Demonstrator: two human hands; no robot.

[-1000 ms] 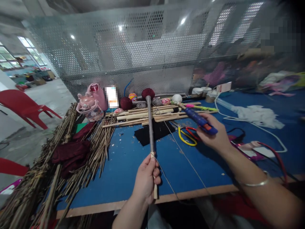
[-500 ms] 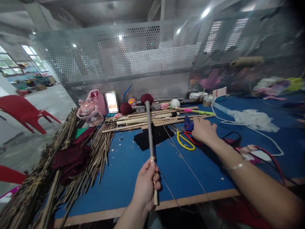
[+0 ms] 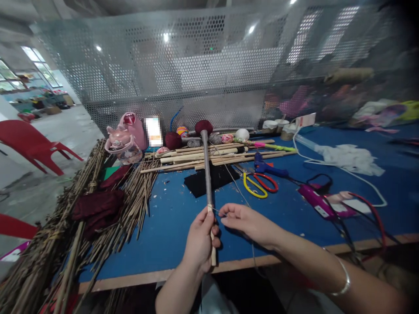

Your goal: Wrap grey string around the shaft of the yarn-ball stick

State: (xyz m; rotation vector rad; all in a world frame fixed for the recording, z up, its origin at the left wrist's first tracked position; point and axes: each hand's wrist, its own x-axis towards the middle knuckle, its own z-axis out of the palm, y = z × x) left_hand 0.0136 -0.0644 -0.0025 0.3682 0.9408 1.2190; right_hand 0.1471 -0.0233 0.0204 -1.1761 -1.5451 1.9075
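My left hand (image 3: 203, 235) grips the bare lower end of a wooden stick (image 3: 207, 174). Grey yarn covers most of the stick's length, and a dark red ball (image 3: 203, 127) shows at its far end. Just right of the stick, my right hand (image 3: 245, 220) pinches the grey yarn (image 3: 216, 209) close to where it meets the bare wood. Past that hand, a blue glue gun (image 3: 268, 166) lies on the table, beside scissors (image 3: 255, 185) with one yellow and one red handle. Under the stick's middle lies a black cloth (image 3: 193, 183).
Bundled twigs (image 3: 131, 200) and dark red fabric (image 3: 98, 209) cover the left side. Wooden sticks (image 3: 183, 159) and yarn balls (image 3: 242, 134) line the back, before a perforated metal screen (image 3: 196, 65). At right are a purple power strip (image 3: 314, 203), cords and white material (image 3: 350, 159).
My right hand has put the glue gun down near the scissors and come back to the stick, taking hold of the yarn. My left hand keeps its grip on the stick.
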